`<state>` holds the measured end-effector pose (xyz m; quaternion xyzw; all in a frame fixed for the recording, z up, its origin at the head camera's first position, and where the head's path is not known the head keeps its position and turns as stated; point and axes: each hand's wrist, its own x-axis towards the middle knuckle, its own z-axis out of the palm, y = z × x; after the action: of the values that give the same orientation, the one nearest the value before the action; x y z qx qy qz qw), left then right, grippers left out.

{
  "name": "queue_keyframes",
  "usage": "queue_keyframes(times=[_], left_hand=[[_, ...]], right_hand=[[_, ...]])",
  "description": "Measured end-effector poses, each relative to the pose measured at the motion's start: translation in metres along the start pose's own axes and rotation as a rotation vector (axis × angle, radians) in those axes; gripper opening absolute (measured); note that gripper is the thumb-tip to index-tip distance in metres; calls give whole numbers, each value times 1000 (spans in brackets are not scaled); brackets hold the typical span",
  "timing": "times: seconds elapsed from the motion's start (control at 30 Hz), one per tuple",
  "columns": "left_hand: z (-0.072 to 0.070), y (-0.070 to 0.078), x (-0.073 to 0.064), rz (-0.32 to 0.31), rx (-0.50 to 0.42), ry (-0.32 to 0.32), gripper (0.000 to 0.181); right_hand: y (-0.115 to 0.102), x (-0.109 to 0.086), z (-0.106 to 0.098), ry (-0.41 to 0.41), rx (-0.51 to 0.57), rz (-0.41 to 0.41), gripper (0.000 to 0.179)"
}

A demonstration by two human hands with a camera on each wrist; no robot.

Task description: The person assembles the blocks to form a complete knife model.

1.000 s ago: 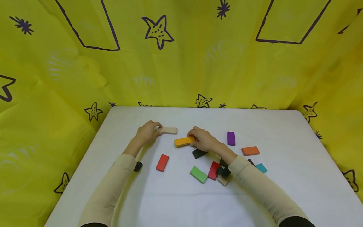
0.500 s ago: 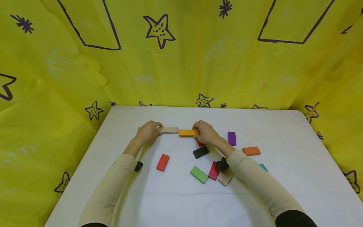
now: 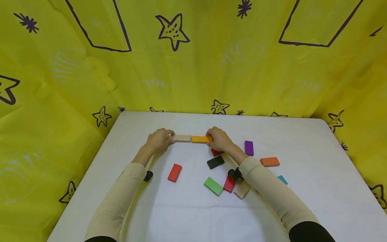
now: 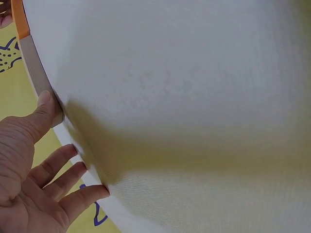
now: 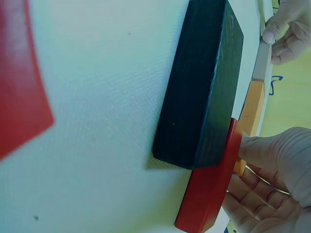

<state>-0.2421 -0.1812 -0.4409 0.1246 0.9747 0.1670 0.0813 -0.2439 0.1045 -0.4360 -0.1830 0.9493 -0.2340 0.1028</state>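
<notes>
Two wooden blocks lie end to end in a row at the back of the table, a plain wood-coloured block [image 3: 182, 138] on the left and a yellow-orange block [image 3: 200, 139] on the right. My left hand [image 3: 159, 139] pinches the plain block by its outer end; in the left wrist view the thumb [image 4: 45, 99] presses its side while the other fingers spread on the table. At the far end of the row, my right hand [image 3: 221, 139] grips the yellow-orange block. A red block [image 5: 206, 194] and a black block [image 5: 199, 87] lie just in front of that hand.
Nearer me lie another red block [image 3: 174, 173], a green block [image 3: 213, 186], a further red one [image 3: 229, 184] and a plain one [image 3: 242, 190]. Purple [image 3: 249, 148], orange [image 3: 270, 162] and turquoise [image 3: 282, 179] blocks are to the right, the last partly behind my sleeve.
My right hand has carried the yellow-orange block back and slightly right, turning it straight, into line with the plain block. My left hand has stayed on the plain block.
</notes>
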Motion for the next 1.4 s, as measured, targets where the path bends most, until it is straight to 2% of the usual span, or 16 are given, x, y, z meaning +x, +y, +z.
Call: queue_keyframes(times=[0.53, 0.7, 0.87, 1.0, 1.23, 1.4], left_hand=[[1, -1, 0, -11, -3, 12, 35], [0, 0, 1, -13, -3, 12, 35], [0, 0, 0, -18, -4, 4, 36], [0, 0, 0, -26, 4, 12, 35], [1, 0, -1, -26, 5, 11, 35], [2, 1, 0, -18, 5, 12, 34]], right_hand=[[-6, 3, 2, 10, -24, 10, 33], [-4, 2, 2, 20, -17, 5, 40], [-1, -7, 1, 40, 21, 27, 55], [4, -18, -1, 51, 64, 28, 58], [19, -38, -6, 60, 131, 10, 47], [28, -49, -10, 53, 110, -70, 36]])
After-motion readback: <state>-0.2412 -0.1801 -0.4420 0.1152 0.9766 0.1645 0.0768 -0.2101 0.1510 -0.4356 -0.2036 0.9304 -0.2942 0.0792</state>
